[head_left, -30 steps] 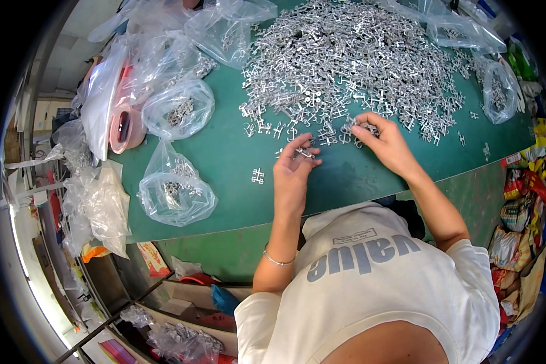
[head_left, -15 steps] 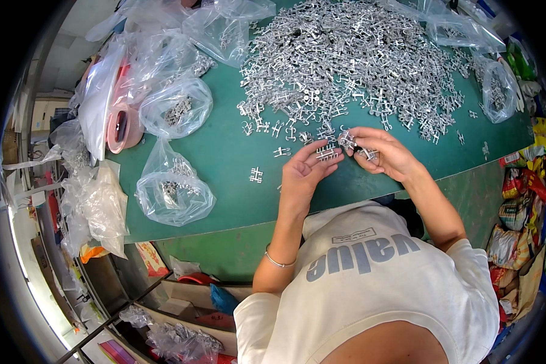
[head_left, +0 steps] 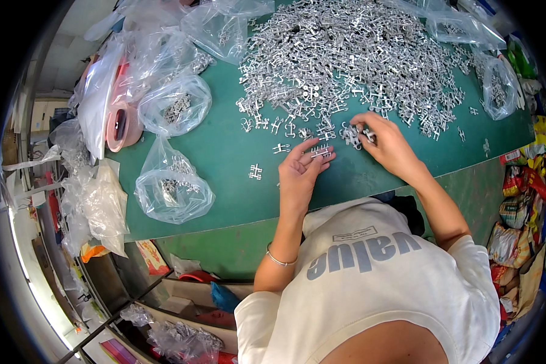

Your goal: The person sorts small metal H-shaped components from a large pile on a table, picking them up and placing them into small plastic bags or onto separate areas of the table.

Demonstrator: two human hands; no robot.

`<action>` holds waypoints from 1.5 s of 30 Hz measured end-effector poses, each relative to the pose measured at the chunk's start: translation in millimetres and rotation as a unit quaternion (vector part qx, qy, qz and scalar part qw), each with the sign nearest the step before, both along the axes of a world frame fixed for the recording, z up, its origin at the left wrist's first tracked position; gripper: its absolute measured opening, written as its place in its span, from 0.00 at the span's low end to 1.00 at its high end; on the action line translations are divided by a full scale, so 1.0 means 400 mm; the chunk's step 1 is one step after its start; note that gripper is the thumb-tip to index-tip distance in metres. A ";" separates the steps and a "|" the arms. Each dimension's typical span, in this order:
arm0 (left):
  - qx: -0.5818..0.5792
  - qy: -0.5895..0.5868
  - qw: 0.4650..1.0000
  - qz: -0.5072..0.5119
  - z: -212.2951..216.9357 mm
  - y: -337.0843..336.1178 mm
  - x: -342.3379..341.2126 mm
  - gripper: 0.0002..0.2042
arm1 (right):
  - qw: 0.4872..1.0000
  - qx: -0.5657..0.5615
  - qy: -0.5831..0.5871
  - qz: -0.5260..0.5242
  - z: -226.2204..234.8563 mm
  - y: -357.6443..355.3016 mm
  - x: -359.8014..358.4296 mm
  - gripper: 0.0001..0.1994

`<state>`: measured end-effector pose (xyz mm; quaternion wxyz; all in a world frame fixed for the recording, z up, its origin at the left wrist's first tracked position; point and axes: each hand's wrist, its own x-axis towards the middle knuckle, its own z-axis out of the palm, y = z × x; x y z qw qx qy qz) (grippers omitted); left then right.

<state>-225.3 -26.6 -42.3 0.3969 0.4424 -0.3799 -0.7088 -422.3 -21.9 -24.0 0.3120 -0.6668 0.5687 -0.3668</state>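
1. I see the green table (head_left: 236, 197); on it the pile of metal pieces (head_left: 346, 57) lies beyond both hands.
2. The right hand (head_left: 388, 147), half closed, pinches a metal cluster (head_left: 350, 136) near the pile.
3. The left hand (head_left: 296, 174), loosely curled, holds a metal piece (head_left: 321, 151) at its fingers.

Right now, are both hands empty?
No: the left hand holds a silver metal piece, and the right hand holds more silver pieces.
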 end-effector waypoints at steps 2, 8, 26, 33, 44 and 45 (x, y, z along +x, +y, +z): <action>-0.003 0.002 1.000 -0.003 -0.001 -0.002 -0.004 0.17 | 0.990 -0.055 0.127 -0.002 -0.020 -0.017 0.003 0.11; 0.033 0.025 0.999 -0.013 0.007 -0.004 0.004 0.17 | 0.981 0.142 -0.120 -0.061 0.001 -0.004 -0.020 0.08; -0.003 -0.002 1.000 -0.030 -0.010 0.000 -0.014 0.15 | 0.990 0.121 -0.041 -0.056 -0.039 -0.006 -0.061 0.07; -0.016 -0.001 0.999 -0.031 -0.009 -0.004 -0.026 0.16 | 0.979 0.167 -0.110 -0.028 -0.016 -0.001 -0.045 0.07; -0.103 -0.152 0.982 -0.045 0.006 0.004 -0.067 0.17 | 0.988 0.093 -0.120 0.001 -0.005 0.022 -0.005 0.06; -0.147 -0.178 0.972 -0.040 0.005 0.006 -0.071 0.16 | 0.991 0.079 -0.111 -0.004 -0.001 0.027 -0.001 0.06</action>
